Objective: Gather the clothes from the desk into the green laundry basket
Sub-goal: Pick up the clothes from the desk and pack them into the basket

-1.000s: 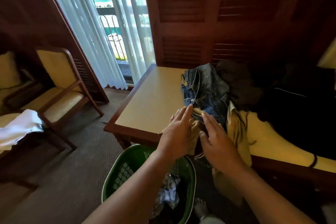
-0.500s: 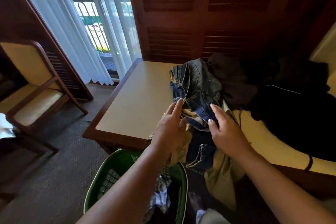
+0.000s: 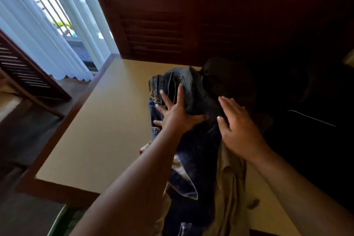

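A heap of clothes lies on the tan desk [image 3: 99,124]. Dark blue jeans [image 3: 193,155] top the heap and trail over the desk's front edge. A tan garment [image 3: 229,188] lies under them, and black clothes [image 3: 306,120] fill the right side. My left hand [image 3: 176,113] rests flat on the jeans' bunched waistband with fingers spread. My right hand [image 3: 237,128] lies palm down on the jeans' right side, fingers straight. Neither hand has closed on the fabric. Only a sliver of the green laundry basket [image 3: 59,220] shows at the bottom edge, below the desk.
Dark wooden louvred shutters [image 3: 191,15] stand behind the desk. White curtains [image 3: 47,34] hang over a balcony door at the left. A wooden chair frame [image 3: 28,82] stands at the far left over brown carpet [image 3: 28,136].
Both hands have moved forward and up the heap, from its near edge onto the jeans. The camera has tilted closer, so most of the basket has dropped out of view.
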`<state>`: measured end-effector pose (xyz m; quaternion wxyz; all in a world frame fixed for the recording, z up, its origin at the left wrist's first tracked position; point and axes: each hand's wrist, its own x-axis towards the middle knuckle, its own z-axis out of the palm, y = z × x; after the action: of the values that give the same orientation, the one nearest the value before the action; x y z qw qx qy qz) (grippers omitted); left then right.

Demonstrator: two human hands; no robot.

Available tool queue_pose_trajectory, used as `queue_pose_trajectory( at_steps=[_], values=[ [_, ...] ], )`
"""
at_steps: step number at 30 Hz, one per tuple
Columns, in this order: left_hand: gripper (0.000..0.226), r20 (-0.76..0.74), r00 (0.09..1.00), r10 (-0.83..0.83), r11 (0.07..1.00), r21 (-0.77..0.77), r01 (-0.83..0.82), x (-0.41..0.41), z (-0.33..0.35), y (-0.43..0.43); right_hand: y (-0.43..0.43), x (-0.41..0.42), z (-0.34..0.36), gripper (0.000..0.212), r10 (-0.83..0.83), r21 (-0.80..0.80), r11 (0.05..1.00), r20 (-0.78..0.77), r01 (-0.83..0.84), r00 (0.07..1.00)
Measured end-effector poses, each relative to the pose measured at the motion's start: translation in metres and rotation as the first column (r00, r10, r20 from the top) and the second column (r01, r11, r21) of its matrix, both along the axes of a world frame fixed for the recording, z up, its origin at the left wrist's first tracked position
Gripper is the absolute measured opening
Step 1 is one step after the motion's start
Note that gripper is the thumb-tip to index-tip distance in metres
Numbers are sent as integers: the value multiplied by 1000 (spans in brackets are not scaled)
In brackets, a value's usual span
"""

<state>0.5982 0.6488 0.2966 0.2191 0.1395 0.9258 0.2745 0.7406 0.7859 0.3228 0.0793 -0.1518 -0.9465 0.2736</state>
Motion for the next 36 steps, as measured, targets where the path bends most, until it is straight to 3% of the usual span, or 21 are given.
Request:
queue_pose_trajectory(
  at_steps=[2,5,7,9,11,13,15,17,18,20,22,24,25,27,28,30,33,36],
  values=[
    [130,59,998,-10,998,-60,14,-14,-13,20,27,-10,0,60,1,51,999,34,-3,999],
    [102,-97,995,32,994,-97,-41,-23,-28,30,60,-24,-2,66,20,83,996,89,-28,996],
    [76,-209,974,83,997,13,-82,-26,-30,23,76,-33,-5,79,57,150,985,181,-85,982],
    [58,-221,960,174,977,157,-141,-30,-21,9,88,-44,-6,106,65,240,961,296,-140,953],
    [57,-221,936,274,936,283,-207,-34,-4,-8,96,-58,-8,132,37,268,952,381,-148,924],
    [62,-280,904,322,906,368,-208,-37,18,-24,102,-75,-16,144,-3,245,963,443,-117,897],
    [63,-382,861,336,899,404,-171,-41,42,-36,103,-94,-25,133,-41,204,977,479,-66,877],
    [63,-480,807,345,904,400,-148,-47,63,-45,97,-110,-33,93,-48,178,984,417,-30,908],
    [64,-517,780,352,908,391,-151,-50,70,-49,91,-117,-34,71,-40,132,991,307,-1,951],
    [63,-568,735,371,914,361,-182,-57,74,-56,73,-130,-26,41,13,-128,992,65,-5,998],
    [62,-564,721,401,910,337,-242,-61,65,-62,56,-140,-6,27,199,-401,900,30,-171,979],
    [64,-531,731,429,901,307,-307,-62,49,-66,46,-148,9,34,377,-471,829,75,-301,923],
    [65,-508,745,432,902,271,-337,-61,39,-68,44,-151,11,44,388,-419,854,118,-308,914],
    [64,-452,810,374,926,134,-352,-55,11,-70,47,-156,-1,82,288,-84,958,249,-275,925],
    [66,-393,856,334,939,62,-338,-51,-3,-71,49,-157,-10,102,217,112,957,331,-266,919],
    [77,-216,925,313,945,-23,-325,-46,-26,-72,49,-157,-37,125,132,289,912,469,-293,873],
    [103,-15,935,355,931,-86,-355,-49,-41,-76,43,-158,-69,121,114,312,893,540,-324,834],
    [117,-14,941,338,931,-143,-336,-60,-41,-79,40,-170,-71,94,123,295,903,517,-311,847]
  ],
)
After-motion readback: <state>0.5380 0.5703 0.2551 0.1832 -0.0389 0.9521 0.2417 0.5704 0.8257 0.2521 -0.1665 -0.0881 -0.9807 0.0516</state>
